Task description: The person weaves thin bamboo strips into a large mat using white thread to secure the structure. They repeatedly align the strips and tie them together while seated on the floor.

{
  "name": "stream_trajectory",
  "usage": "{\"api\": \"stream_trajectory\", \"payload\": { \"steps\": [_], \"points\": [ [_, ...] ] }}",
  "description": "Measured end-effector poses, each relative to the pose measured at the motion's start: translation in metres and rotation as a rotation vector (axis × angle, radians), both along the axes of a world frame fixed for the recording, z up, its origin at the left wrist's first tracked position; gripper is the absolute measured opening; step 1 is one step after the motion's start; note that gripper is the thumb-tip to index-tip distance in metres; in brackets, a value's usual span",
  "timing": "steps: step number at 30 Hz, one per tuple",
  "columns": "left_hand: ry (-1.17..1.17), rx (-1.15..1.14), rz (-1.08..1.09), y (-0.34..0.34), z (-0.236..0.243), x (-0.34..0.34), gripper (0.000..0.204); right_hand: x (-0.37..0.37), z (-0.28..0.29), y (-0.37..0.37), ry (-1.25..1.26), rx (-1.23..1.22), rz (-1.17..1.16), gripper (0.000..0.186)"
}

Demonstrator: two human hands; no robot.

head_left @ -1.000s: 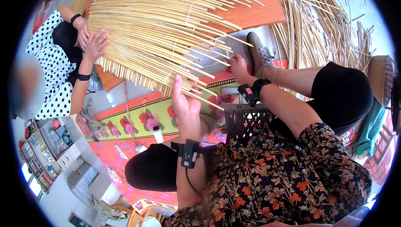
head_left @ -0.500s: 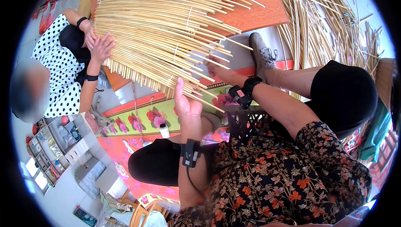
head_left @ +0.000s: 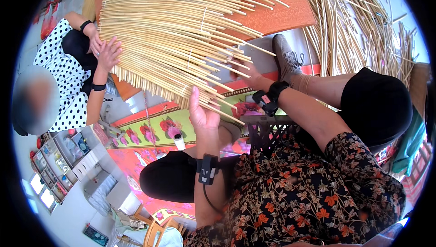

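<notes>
A broad mat of straw-coloured reed sticks [head_left: 154,42], bound across with thin white strings, lies fanned out on a reddish-brown board [head_left: 272,20]. My left hand [head_left: 204,114] grips its near edge, thumb upright beside the stick ends and fingers tucked underneath. Beyond it to the right, my right hand [head_left: 245,72] reaches under the protruding stick ends. Its fingers are partly hidden behind them, so their closure is unclear. At the far left, a co-worker's hand [head_left: 109,54] lies flat on the mat's other end, the second hand close by.
Loose reed sticks [head_left: 340,33] are heaped on the floor at the right. Below the mat lies a red and green floral cloth [head_left: 150,133], with a white cup [head_left: 179,142] on it. A black perforated crate [head_left: 268,131] sits between my knees. Shelves [head_left: 63,165] stand at lower left.
My right hand has shifted slightly right and down, with its fingers beneath the stick ends. The left hand keeps its place at the mat's edge. The co-worker's hands have barely moved.
</notes>
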State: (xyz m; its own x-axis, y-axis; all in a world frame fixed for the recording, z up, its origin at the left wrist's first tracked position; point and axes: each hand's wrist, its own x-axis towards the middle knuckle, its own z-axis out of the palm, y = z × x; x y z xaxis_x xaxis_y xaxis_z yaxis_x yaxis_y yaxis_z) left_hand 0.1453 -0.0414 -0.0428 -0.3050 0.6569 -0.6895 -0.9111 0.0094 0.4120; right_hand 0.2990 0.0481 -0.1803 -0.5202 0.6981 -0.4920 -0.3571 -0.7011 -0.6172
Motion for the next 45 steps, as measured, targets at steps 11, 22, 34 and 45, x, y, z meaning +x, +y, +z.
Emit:
{"api": "stream_trajectory", "payload": {
  "steps": [11,22,34,45],
  "points": [
    [0.005,-0.039,0.028,0.002,0.005,0.003,0.038,-0.047,0.030,-0.016,0.122,-0.201,-0.124,0.007],
    [0.021,0.039,-0.061,0.018,-0.002,0.015,0.034,-0.021,-0.049,0.024,0.988,-0.478,-0.227,0.020],
    [0.091,0.030,-0.043,0.002,0.004,0.013,0.037,-0.042,-0.009,0.018,0.457,-0.431,-0.191,0.017],
    [1.134,-0.236,-1.117,0.007,0.140,-0.099,0.035,-0.034,0.008,0.005,0.093,-0.362,-0.038,0.018]
  ]
}}
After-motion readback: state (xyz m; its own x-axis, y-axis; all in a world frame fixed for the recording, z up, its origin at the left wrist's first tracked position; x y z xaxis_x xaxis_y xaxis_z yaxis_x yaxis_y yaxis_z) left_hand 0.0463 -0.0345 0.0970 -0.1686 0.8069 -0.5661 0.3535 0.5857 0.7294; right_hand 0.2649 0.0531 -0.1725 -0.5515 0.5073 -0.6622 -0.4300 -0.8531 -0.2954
